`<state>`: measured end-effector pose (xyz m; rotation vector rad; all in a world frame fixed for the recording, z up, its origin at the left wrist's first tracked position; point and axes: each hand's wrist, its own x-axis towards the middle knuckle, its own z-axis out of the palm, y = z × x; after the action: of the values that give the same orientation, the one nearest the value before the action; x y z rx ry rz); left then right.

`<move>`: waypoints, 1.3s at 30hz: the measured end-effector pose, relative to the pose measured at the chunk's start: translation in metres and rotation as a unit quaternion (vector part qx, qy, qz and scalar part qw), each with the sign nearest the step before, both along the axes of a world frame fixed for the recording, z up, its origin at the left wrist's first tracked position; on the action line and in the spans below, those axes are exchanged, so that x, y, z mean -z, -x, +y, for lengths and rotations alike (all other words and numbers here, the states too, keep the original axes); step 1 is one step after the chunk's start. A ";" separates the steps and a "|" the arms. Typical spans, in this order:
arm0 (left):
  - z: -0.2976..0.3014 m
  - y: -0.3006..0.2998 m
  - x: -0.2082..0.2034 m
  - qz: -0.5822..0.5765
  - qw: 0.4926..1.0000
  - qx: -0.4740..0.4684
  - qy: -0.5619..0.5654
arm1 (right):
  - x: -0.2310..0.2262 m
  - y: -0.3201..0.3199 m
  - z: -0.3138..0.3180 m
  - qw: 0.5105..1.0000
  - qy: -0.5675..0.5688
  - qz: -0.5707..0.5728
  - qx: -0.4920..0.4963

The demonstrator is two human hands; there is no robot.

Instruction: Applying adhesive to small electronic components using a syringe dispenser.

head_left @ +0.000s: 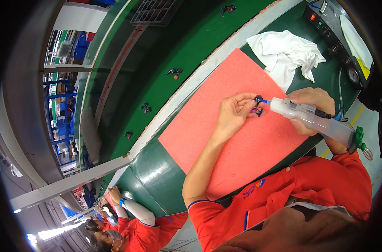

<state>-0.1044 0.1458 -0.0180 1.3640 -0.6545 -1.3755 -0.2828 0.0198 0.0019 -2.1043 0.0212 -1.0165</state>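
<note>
My left hand (233, 111) pinches a small dark part (258, 99) between its thumb and fingers, just above a pink foam mat (199, 140). A purple and blue bit of the part shows below the fingertips; its exact kind is too small to tell. My right hand (312, 101) is wrapped round a dispensing syringe (336, 129) with a clear barrel, a green cap at its back end and a thin blue needle. The needle tip points left and meets or nearly meets the dark part; contact cannot be made out.
A crumpled white cloth (285, 54) lies beyond the mat. At the far right stands a black control box (336, 46) with knobs and a gauge, a cable hanging near it. Small dark parts (174, 72) sit along a green conveyor (191, 40). A co-worker (134, 224) sits lower left.
</note>
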 end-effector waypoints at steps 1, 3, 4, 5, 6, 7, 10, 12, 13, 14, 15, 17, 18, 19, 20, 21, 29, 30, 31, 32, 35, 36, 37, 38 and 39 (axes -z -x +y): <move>0.000 0.000 0.000 -0.010 1.000 0.000 -0.002 | 0.000 -0.001 0.000 1.000 0.006 0.003 0.002; 0.000 0.001 0.000 -0.010 1.000 0.001 0.000 | -0.001 -0.001 0.001 1.000 0.004 0.016 0.004; 0.000 0.002 0.000 -0.013 1.000 0.002 0.003 | -0.001 -0.001 0.001 1.000 0.003 0.027 0.006; 0.000 0.002 0.000 -0.016 1.000 0.003 0.006 | -0.001 -0.001 0.002 0.999 0.002 0.037 0.007; 0.000 0.003 0.000 -0.014 1.000 0.003 0.005 | -0.001 -0.001 0.002 0.999 0.001 0.039 0.007; 0.001 0.003 0.000 -0.015 1.000 0.003 0.005 | 0.000 -0.002 0.003 0.999 0.000 0.036 0.007; 0.001 0.003 0.000 -0.020 1.000 0.001 0.007 | 0.002 -0.003 0.003 1.000 -0.001 0.029 0.006; 0.002 0.002 -0.001 -0.025 1.000 -0.002 0.003 | 0.000 -0.004 0.003 0.999 0.001 0.036 0.005; 0.001 0.002 -0.001 -0.028 1.000 -0.001 0.003 | 0.000 -0.004 0.003 0.999 0.004 0.039 0.007; 0.000 0.002 -0.001 -0.029 1.000 0.002 0.006 | 0.000 -0.004 0.002 0.999 0.007 0.037 0.010; 0.001 0.001 -0.002 -0.033 0.999 0.001 0.002 | 0.000 -0.004 0.002 0.999 0.007 0.038 0.003; 0.002 0.000 -0.004 -0.041 0.999 0.004 -0.004 | -0.002 -0.005 0.001 0.999 0.011 0.037 -0.008; 0.001 0.000 -0.003 -0.044 0.999 0.018 0.010 | -0.002 -0.001 -0.001 0.999 0.024 0.034 0.007; 0.002 -0.001 -0.003 -0.043 0.999 0.001 0.007 | -0.003 0.003 -0.003 0.999 -0.011 0.029 0.012; 0.001 0.001 0.001 -0.040 0.999 -0.011 0.003 | 0.000 0.009 -0.004 0.998 -0.047 0.024 0.021; 0.000 0.003 0.000 -0.043 0.999 0.008 0.020 | 0.000 0.013 -0.004 0.996 -0.081 0.015 0.029; 0.006 0.014 0.001 -0.038 0.998 -0.049 0.019 | -0.006 0.022 0.003 0.813 -0.511 -0.224 0.168; 0.006 0.016 0.000 -0.039 0.997 -0.065 0.022 | -0.001 0.025 0.003 0.792 -0.552 -0.221 0.139; 0.006 0.018 0.000 -0.045 0.997 -0.051 0.034 | 0.004 0.026 0.002 0.770 -0.592 -0.215 0.104; 0.006 0.020 -0.001 -0.041 0.997 -0.049 0.040 | 0.009 0.030 0.003 0.773 -0.582 -0.229 0.108; 0.008 0.022 -0.001 -0.039 0.997 -0.047 0.055 | 0.024 0.038 0.008 0.745 -0.627 -0.196 0.116; 0.009 0.021 -0.001 -0.043 0.997 -0.045 0.055 | 0.026 0.036 0.005 0.748 -0.621 -0.204 0.116; 0.009 0.021 -0.001 -0.048 0.996 -0.043 0.054 | 0.030 0.034 0.000 0.743 -0.632 -0.198 0.095; 0.010 0.019 -0.001 -0.053 0.996 -0.044 0.051 | 0.027 0.028 -0.001 0.736 -0.646 -0.190 0.071; 0.010 0.018 -0.001 -0.056 0.996 -0.042 0.055 | 0.023 0.024 -0.002 0.728 -0.659 -0.181 0.047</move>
<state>-0.1227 0.1557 -0.0168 1.3725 -0.7288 -1.1854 -0.3073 0.0180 -0.0208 -0.5817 0.5083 -0.9706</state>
